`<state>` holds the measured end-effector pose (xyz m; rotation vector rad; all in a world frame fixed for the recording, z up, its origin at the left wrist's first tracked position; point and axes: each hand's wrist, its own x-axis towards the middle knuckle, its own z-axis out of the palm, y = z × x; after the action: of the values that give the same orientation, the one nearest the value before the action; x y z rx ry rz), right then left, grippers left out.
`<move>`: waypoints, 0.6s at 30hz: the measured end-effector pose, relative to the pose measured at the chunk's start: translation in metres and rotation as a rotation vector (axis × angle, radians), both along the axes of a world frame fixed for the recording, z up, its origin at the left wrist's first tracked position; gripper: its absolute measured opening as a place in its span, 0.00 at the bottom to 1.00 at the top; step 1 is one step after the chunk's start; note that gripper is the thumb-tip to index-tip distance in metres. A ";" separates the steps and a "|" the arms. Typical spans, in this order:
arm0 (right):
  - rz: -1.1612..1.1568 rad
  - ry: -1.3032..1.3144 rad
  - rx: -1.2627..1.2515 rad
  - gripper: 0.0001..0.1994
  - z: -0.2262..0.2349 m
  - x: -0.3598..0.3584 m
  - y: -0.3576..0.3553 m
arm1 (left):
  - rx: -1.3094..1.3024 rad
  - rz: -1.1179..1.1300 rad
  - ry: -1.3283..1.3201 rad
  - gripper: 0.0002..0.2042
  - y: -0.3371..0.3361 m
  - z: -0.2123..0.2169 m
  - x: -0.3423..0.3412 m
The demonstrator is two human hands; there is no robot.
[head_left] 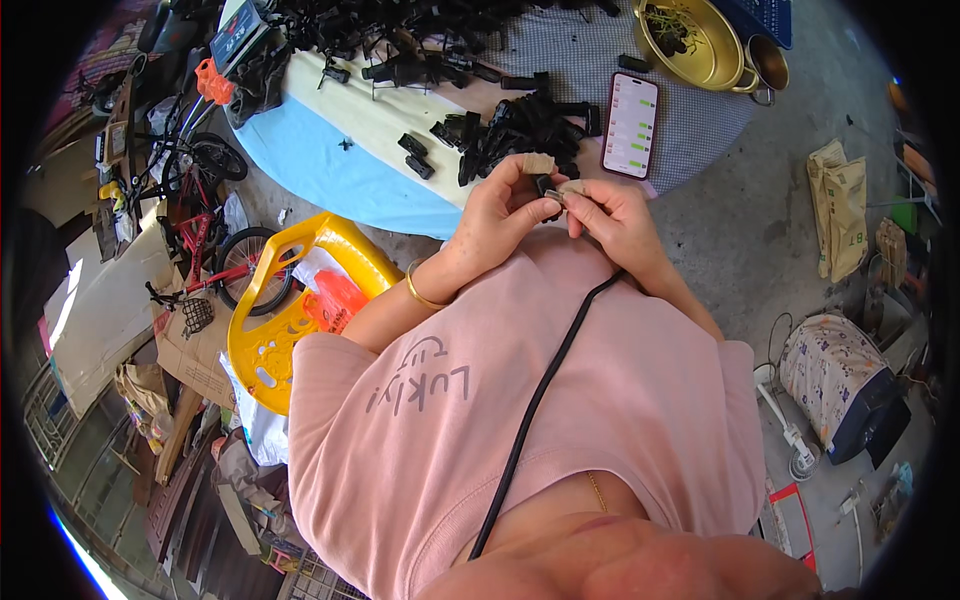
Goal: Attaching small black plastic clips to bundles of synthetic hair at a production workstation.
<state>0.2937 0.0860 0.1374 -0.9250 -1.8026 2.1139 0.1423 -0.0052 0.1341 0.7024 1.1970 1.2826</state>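
Close to my body, at the near edge of the table, my left hand (500, 215) and my right hand (622, 228) meet with their fingers pinched. Between the fingertips is a small black part (546, 186) with a shiny metal-like bit; its exact kind is too small to make out. Beige tape wraps a finger of my left hand, and another strip shows at the right fingertips. Just beyond my hands lies a heap of black plastic parts (520, 135). Two loose black pieces (415, 155) rest left of that heap.
A larger pile of black parts (400, 30) covers the far side of the cloth-covered table (310, 160). A lit phone (631, 125) and a gold-coloured pot (735, 65) with greens sit to the right. A yellow plastic chair (350, 250) and a red bicycle (200, 235) stand left.
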 end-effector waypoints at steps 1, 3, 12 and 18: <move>-0.001 0.000 0.000 0.08 0.000 0.000 0.000 | -0.005 0.002 0.009 0.16 0.000 0.000 0.000; 0.018 -0.005 -0.059 0.08 -0.001 -0.001 -0.001 | 0.010 0.016 0.013 0.15 0.000 -0.002 0.000; -0.031 -0.027 -0.231 0.08 -0.003 -0.010 -0.005 | 0.119 0.088 0.236 0.11 -0.006 -0.013 0.004; -0.093 0.002 -0.079 0.09 -0.023 -0.016 -0.006 | 0.075 0.212 0.134 0.13 0.002 -0.022 0.000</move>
<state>0.2781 0.0797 0.1148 -1.0044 -1.6523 2.1414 0.1421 -0.0029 0.1124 0.7408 1.3664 1.4812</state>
